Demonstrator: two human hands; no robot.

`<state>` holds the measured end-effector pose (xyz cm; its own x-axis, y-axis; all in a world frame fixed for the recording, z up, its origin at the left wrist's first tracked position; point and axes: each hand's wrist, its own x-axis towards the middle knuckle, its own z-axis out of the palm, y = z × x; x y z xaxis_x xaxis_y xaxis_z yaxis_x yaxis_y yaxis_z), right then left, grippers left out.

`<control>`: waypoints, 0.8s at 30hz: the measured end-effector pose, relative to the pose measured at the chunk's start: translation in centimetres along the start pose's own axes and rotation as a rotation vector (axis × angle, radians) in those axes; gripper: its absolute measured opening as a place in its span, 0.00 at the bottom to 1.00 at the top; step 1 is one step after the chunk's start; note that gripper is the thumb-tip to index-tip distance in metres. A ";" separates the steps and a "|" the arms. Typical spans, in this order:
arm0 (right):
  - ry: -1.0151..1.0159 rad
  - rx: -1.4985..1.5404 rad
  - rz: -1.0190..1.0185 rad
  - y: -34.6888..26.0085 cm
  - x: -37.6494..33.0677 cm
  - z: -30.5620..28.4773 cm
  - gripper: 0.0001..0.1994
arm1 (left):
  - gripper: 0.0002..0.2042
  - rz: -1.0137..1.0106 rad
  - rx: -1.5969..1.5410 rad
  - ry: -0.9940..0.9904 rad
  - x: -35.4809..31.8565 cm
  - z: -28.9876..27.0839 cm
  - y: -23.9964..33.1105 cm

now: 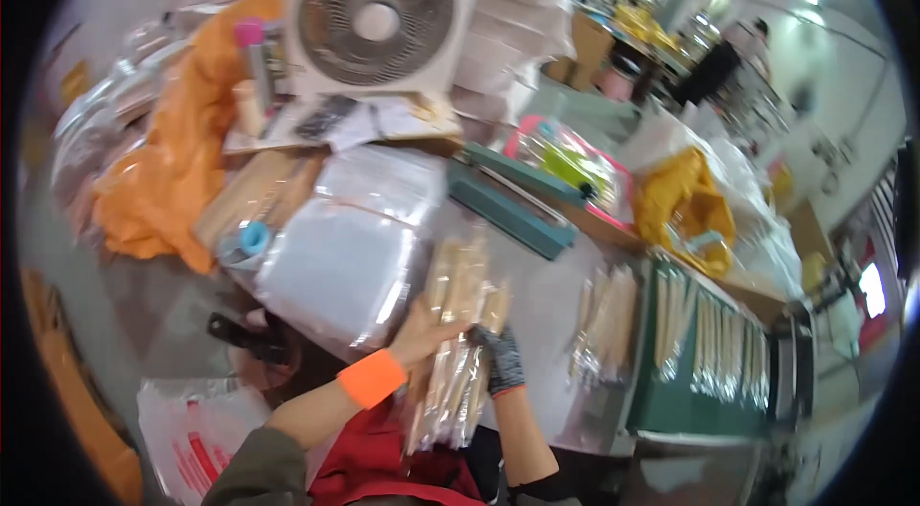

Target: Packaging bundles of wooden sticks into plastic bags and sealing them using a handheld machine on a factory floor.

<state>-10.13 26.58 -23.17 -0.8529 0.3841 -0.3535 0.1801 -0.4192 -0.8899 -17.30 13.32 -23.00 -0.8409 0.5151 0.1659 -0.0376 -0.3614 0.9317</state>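
A bundle of slim wooden sticks, like chopsticks, in clear plastic sleeves (450, 401) stands nearly lengthwise before me, between my hands. My left hand (420, 333), bare above an orange wristband, is closed round its left side. On the other side my right hand (500, 359), in a grey knitted glove, presses its fingers against the same bundle. More wrapped sticks (606, 324) lie in a loose pile on the table to the right. Just left of the bundle is a thick stack of clear plastic bags (335, 262).
Behind the bundle sits a blue-green bar-shaped device (508, 214). A green surface (704, 410) at the right carries several wrapped sticks. A box fan (379, 22) stands at the back; an orange cloth or bag (172, 175) hangs left. A yellow bag (685, 204) is back right. Far off, a person (724, 56) stands.
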 end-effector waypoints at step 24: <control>0.044 -0.136 0.017 6.8 -17.4 -5.4 0.32 | 0.50 -0.219 0.377 0.158 -19.0 0.2 3.5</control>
<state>8.54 21.51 -24.63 -0.8272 0.4151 -0.3788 0.2617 -0.3120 -0.9133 -1.30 2.44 -22.83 -0.9080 0.4128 -0.0714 -0.0487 0.0653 0.9967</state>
